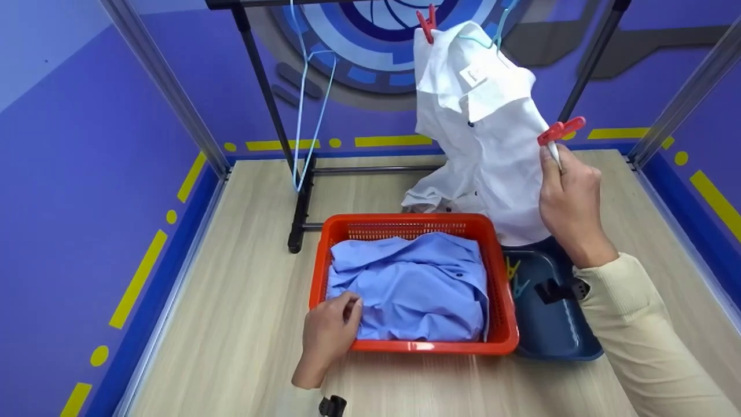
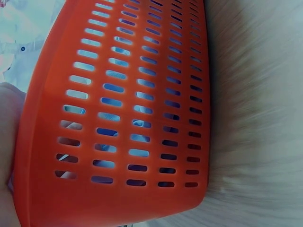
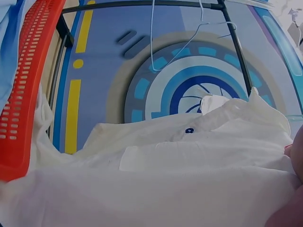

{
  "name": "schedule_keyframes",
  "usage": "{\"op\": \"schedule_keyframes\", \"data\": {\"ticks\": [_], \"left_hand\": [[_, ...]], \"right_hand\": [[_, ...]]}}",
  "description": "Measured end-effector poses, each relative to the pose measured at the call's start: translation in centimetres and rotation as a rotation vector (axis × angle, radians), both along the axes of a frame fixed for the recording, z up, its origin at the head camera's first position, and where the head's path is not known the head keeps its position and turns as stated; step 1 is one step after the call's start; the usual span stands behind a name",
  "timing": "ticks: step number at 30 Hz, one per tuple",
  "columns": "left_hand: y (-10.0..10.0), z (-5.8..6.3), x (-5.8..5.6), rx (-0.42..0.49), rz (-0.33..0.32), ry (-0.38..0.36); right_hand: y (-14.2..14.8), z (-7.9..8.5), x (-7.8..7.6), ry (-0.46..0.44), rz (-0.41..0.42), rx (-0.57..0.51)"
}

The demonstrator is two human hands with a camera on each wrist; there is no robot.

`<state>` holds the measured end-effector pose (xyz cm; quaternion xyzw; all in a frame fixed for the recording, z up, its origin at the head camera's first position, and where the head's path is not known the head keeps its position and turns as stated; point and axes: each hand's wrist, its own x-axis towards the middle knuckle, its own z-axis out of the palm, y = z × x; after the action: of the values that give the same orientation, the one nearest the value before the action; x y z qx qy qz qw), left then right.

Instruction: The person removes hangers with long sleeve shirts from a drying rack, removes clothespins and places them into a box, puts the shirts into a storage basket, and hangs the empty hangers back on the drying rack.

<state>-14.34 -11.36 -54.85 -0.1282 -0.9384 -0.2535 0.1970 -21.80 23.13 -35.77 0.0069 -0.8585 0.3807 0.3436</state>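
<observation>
The right hand [image 1: 573, 200] pinches a creased white collared shirt [image 1: 505, 159] (dark-buttoned); the left hand [image 1: 331, 329] has loosely bent fingers.

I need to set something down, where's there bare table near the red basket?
Bare table: left, between the red basket and left wall; also right, between the right sleeve and right wall. Crowded: behind the basket, with the white shirt and rack, and beside it, with the dark tray.
</observation>
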Motion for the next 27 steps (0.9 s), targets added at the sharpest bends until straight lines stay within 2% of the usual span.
{"op": "schedule_keyframes", "data": {"ticks": [7,20,27], "left_hand": [[0.0,0.0,0.0,0.001,-0.005,-0.011],[0.0,0.2,0.1,-0.004,-0.001,-0.043],[0.0,0.0,0.0,-0.001,-0.007,-0.010]], "right_hand": [[-0.8,0.2,1.2,-0.037,0.058,-0.070],[-2.1,-0.4,3.3,-0.053,0.172,-0.147],[-2.7,-1.3,4.1,-0.029,0.206,-0.142]]}}
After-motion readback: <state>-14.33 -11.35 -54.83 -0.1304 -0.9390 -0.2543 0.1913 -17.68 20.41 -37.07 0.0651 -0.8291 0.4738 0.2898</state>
